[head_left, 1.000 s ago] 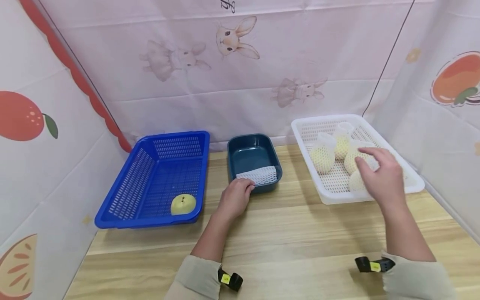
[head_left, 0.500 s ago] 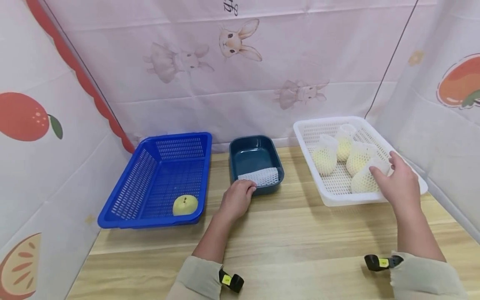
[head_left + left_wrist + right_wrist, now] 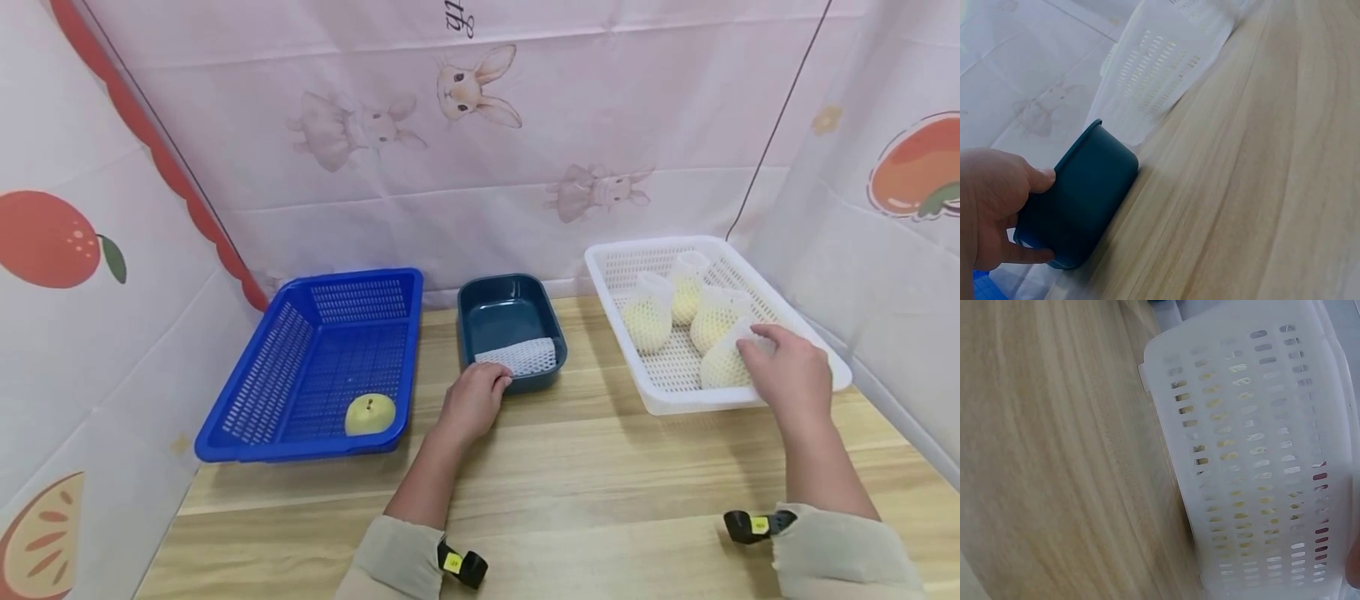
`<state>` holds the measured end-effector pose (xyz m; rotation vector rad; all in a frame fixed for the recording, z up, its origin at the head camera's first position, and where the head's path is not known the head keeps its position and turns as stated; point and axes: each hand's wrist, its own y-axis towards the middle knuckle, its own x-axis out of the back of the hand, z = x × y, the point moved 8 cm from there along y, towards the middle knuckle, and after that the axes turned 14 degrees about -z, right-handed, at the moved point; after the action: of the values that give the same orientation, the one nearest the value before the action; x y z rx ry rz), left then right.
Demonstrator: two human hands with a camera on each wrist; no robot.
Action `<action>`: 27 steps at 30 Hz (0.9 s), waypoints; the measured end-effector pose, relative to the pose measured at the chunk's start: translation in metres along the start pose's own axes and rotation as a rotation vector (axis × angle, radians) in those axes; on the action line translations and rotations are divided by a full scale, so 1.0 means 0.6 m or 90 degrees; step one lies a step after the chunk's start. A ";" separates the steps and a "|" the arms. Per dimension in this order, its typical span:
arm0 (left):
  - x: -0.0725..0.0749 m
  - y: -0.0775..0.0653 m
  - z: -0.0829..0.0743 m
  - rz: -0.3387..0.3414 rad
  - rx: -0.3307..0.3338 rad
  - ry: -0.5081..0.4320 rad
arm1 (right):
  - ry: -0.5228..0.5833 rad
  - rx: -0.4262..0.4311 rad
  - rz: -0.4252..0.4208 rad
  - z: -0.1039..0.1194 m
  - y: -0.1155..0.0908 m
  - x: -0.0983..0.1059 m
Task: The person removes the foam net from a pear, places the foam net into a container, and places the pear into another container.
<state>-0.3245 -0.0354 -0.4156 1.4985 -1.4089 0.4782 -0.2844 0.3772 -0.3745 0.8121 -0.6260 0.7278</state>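
Observation:
In the head view, my left hand (image 3: pixel 474 402) grips the near rim of a dark teal box (image 3: pixel 497 310); the left wrist view shows the thumb at its rim and a finger along its outside. A white foam net sleeve (image 3: pixel 525 357) lies in that box. My right hand (image 3: pixel 793 375) reaches over the near right of a white basket (image 3: pixel 651 402) and pinches the netted end of the nearest yellow-green fruit (image 3: pixel 722 365). Other fruits in foam nets (image 3: pixel 648 321) lie beside it. In the right wrist view, the wall of the white basket (image 3: pixel 1254 444) hides most of the grasp.
A blue basket (image 3: pixel 408 350) stands on the left, with one bare yellow-green fruit (image 3: pixel 371 414) in its near right corner. All the containers stand on a wooden table (image 3: pixel 570 492), with printed cloth (image 3: pixel 510 150) hanging behind and at both sides.
My right hand has come over from above the netted fruits, first to the right and then down to the nearest one. The left hand has stayed on the teal box.

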 end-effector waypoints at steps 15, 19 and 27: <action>0.001 0.000 0.000 -0.008 -0.005 -0.002 | -0.003 0.030 -0.016 0.010 -0.006 0.006; 0.001 0.000 0.000 -0.010 -0.009 0.000 | -0.010 0.039 -0.018 0.010 -0.004 0.006; 0.002 0.000 -0.002 -0.009 -0.010 -0.004 | -0.012 0.061 -0.022 0.013 -0.004 0.008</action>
<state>-0.3236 -0.0354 -0.4141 1.4972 -1.4026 0.4527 -0.2815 0.3714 -0.3677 0.9174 -0.5950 0.7236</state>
